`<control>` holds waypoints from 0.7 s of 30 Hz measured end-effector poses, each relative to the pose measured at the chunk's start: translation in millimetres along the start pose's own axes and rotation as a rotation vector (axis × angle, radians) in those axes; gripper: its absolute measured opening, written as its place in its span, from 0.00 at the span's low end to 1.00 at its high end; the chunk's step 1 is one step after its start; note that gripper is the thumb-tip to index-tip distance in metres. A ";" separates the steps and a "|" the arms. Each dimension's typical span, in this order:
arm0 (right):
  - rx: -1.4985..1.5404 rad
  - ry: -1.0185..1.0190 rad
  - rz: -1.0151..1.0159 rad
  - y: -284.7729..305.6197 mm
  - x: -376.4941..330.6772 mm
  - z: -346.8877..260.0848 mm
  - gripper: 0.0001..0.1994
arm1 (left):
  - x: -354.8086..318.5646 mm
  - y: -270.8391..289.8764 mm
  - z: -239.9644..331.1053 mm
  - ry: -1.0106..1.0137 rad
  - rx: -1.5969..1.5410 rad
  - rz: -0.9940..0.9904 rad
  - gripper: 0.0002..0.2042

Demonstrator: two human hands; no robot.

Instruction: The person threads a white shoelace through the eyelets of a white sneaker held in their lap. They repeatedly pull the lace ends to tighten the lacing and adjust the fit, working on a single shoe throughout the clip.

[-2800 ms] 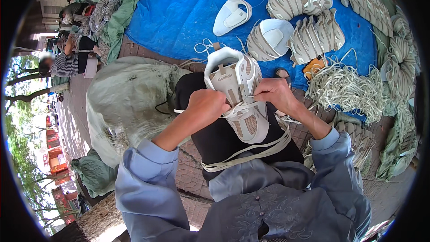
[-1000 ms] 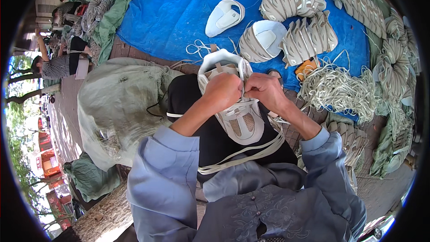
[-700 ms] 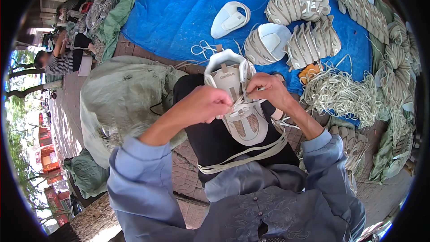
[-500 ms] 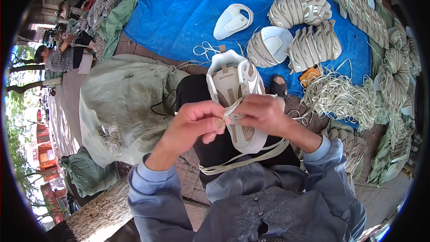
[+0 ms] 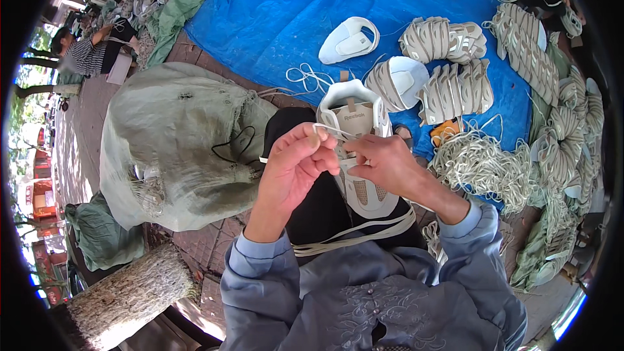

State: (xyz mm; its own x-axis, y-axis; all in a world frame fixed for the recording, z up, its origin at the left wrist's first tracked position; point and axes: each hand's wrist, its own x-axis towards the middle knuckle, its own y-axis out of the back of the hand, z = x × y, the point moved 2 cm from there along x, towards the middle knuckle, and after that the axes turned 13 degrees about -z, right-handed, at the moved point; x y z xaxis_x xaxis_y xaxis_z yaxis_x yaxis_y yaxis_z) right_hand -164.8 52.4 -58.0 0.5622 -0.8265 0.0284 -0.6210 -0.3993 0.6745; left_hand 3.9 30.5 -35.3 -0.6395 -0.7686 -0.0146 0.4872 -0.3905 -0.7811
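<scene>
A beige and white shoe upper [image 5: 369,196] rests on my thighs, its padded collar pointing away from me. My left hand [image 5: 294,159] is raised beside it, thumb and forefinger pinching a white shoelace [image 5: 333,129]. That lace runs taut across the tongue to the eyelet side. Over the upper's right side lies my right hand [image 5: 387,159], fingers bent and closed at the lacing; what its fingertips grip is partly hidden. Several loose pale laces [image 5: 354,234] are draped across my lap below the upper.
A blue tarp [image 5: 273,19] holds bundled shoe uppers [image 5: 458,91], a single upper [image 5: 350,40] and a tangled heap of laces [image 5: 484,162]. More bundles [image 5: 562,130] lie at the right. A pale sack [image 5: 182,149] and a tree trunk [image 5: 136,286] stand left. Another person [image 5: 88,52] sits far left.
My left hand has risen and pulled the lace out straight, away from the right hand. The right hand stays over the upper. The view has shifted slightly.
</scene>
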 end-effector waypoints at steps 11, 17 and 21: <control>-0.449 -0.118 -0.020 -19.5 14.0 18.5 0.07 | 21.2 25.5 10.1 0.026 0.007 0.015 0.07; 0.125 -0.041 0.323 41.7 2.8 46.1 0.02 | -8.3 73.1 67.3 -0.333 -0.327 0.175 0.05; 0.143 -0.330 0.542 143.7 -0.3 129.2 0.02 | -64.2 168.8 158.9 -0.531 -0.022 0.402 0.04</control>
State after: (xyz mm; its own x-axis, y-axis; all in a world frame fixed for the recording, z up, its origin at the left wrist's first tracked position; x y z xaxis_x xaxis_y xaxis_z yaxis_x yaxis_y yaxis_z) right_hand -324.8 -55.9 -56.4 -0.0345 -0.9950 0.0936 -0.8487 0.0786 0.5231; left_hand 221.7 -66.6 -67.0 -0.0281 -0.9996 -0.0024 0.6105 -0.0153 -0.7918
